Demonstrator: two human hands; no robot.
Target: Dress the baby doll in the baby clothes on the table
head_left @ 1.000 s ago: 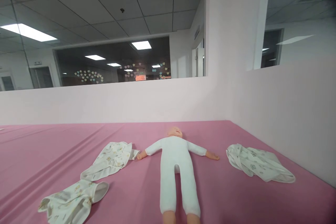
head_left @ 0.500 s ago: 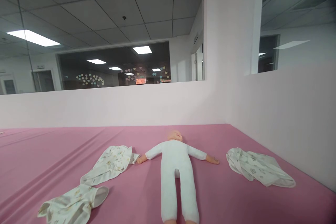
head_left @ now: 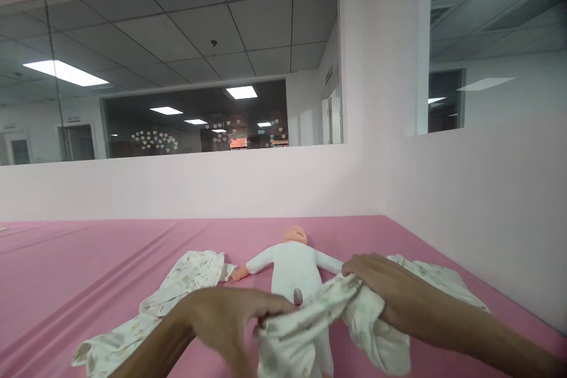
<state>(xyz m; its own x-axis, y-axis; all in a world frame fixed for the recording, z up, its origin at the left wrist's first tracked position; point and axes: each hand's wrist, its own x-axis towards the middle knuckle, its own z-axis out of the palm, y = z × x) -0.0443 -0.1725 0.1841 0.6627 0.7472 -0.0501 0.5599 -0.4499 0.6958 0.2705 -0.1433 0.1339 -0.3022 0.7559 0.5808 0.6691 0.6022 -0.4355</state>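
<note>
A baby doll [head_left: 292, 263] in a white body suit lies on its back with its arms spread. Over its legs, both hands stretch a white baby garment [head_left: 305, 331] with pale green prints; its exact kind is hard to tell. My left hand [head_left: 224, 313] pinches the garment's left end, its lower fingers blurred. On the right, my right hand [head_left: 383, 283] is closed round the gathered cloth, beside the doll's outstretched arm. The doll's lower legs and one of its hands are partly hidden.
A printed baby garment [head_left: 190, 274] lies beside the doll, and another printed piece [head_left: 117, 336] lies nearer at lower left. Behind my right hand is a further white cloth [head_left: 443, 277]. The pink sheet [head_left: 88, 271] meets white walls [head_left: 248, 183] with windows.
Both hands have come into view from below, holding a white printed garment above the doll's legs. The view has tilted slightly; the doll lies as before.
</note>
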